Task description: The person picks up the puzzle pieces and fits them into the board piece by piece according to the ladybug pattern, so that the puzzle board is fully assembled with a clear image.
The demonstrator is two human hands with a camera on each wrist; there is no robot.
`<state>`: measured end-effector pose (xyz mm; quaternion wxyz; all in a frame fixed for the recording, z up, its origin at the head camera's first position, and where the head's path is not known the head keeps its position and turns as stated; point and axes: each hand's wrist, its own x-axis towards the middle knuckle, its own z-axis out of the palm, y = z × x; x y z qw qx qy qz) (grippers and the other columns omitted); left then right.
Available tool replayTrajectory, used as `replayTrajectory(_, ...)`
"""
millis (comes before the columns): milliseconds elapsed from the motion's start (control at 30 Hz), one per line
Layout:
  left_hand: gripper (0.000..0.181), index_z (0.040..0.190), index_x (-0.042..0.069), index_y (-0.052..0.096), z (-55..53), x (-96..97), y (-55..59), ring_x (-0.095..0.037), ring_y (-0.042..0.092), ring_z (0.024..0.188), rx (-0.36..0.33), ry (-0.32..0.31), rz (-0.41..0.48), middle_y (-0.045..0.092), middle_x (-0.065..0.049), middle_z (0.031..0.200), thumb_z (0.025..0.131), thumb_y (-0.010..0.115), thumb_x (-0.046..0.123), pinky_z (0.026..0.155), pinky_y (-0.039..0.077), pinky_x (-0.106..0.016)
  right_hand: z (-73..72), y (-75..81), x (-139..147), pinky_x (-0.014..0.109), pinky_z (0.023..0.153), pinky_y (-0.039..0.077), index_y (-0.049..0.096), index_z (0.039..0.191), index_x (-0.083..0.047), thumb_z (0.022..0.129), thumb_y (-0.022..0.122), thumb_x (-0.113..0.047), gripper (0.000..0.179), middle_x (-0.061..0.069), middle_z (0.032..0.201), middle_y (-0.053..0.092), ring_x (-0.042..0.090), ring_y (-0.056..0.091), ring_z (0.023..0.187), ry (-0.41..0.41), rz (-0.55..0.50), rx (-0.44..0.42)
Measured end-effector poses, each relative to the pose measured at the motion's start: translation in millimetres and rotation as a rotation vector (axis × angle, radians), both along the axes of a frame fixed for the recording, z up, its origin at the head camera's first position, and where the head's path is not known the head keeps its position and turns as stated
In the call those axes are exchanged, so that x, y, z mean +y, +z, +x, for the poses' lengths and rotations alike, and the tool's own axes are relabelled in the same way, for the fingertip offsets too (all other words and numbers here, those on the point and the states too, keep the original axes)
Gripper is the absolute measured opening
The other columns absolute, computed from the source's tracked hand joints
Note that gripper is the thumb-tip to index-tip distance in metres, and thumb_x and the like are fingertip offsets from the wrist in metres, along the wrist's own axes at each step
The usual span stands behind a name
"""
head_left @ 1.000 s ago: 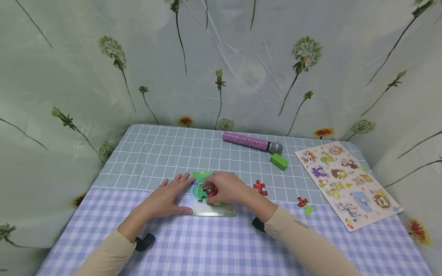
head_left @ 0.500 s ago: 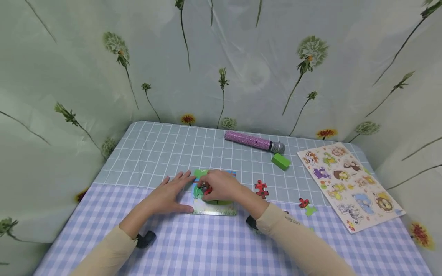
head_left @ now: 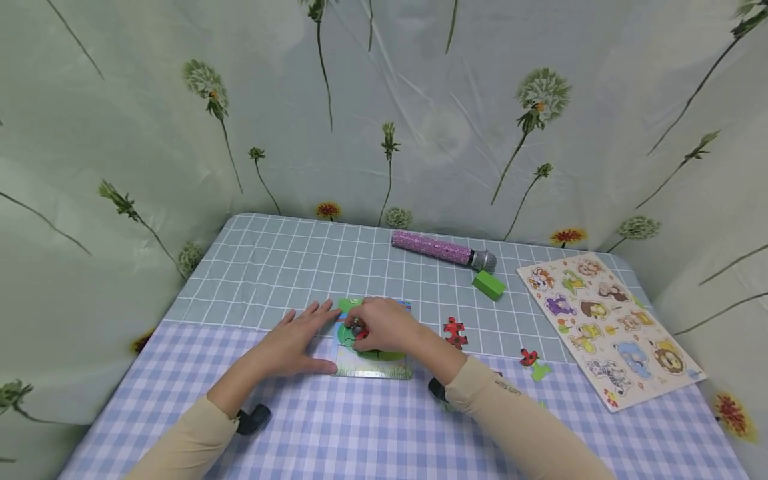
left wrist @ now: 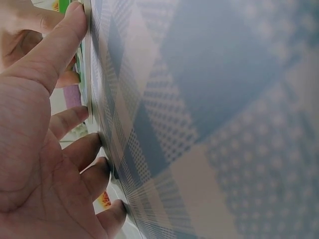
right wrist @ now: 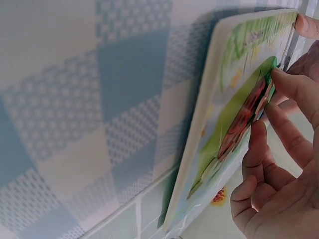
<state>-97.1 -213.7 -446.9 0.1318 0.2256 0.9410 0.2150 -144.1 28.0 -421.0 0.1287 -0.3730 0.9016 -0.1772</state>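
Observation:
A small square puzzle board (head_left: 375, 373) with a green leaf and grass picture lies on the table. My left hand (head_left: 294, 345) is spread at its left side, with the thumb and index fingertip touching the board's edge. Over the middle of the board, my right hand (head_left: 387, 327) pinches a red and dark ladybird puzzle piece (head_left: 361, 331) between thumb and fingers. In the right wrist view the fingertips are down at the picture, and the red-spotted part (right wrist: 243, 119) shows beside them. Part of the picture is hidden under the right hand.
Loose puzzle pieces lie to the right: a red one (head_left: 455, 333) and a red and green one (head_left: 540, 371). Behind are a glittery pink microphone (head_left: 435, 247) and a green block (head_left: 489, 285). An animal puzzle board (head_left: 600, 310) lies at the far right.
My right hand has shifted slightly left with the puzzle piece, lowering it toward the board's left part. The left hand stays by the board's edge.

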Motion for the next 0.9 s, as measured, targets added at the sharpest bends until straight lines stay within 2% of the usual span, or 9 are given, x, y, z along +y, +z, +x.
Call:
replayTrajectory(233, 0.108, 0.168, 0.016, 0.038, -1.0, 0.9, 0.0, -0.047, 0.025, 0.164, -0.002, -0.001, 0.010, 0.028, -0.017, 0.177, 0.084, 0.086, 0.063, 0.125, 0.020, -0.079, 0.3, 1.8, 0.0, 0.026, 0.072, 0.049, 0.082, 0.119, -0.019, 0.089, 0.089, -0.028, 0.032, -0.007, 0.091, 0.070, 0.005, 0.056, 0.080, -0.002, 0.008, 0.011)
replayTrajectory(500, 0.109, 0.168, 0.016, 0.037, -1.7, 2.0, 0.0, -0.046, 0.026, 0.164, -0.002, 0.002, 0.002, 0.028, -0.016, 0.177, 0.083, 0.086, 0.062, 0.125, 0.021, -0.079, 0.7, 5.4, -0.9, 0.033, 0.079, 0.055, 0.082, 0.118, -0.019, 0.090, 0.088, -0.027, 0.030, -0.004, 0.098, 0.073, 0.007, 0.063, 0.085, -0.011, 0.037, 0.001)
replayTrajectory(900, 0.108, 0.168, 0.015, 0.038, -0.8, 0.5, 0.7, -0.047, 0.027, 0.163, 0.005, 0.003, -0.002, 0.029, -0.018, 0.177, 0.084, 0.087, 0.061, 0.125, 0.021, -0.079, 2.9, 10.7, -4.8, 0.046, 0.090, 0.057, 0.082, 0.117, -0.022, 0.090, 0.090, -0.031, 0.030, -0.004, 0.102, 0.072, 0.009, 0.063, 0.088, -0.014, 0.088, 0.024)
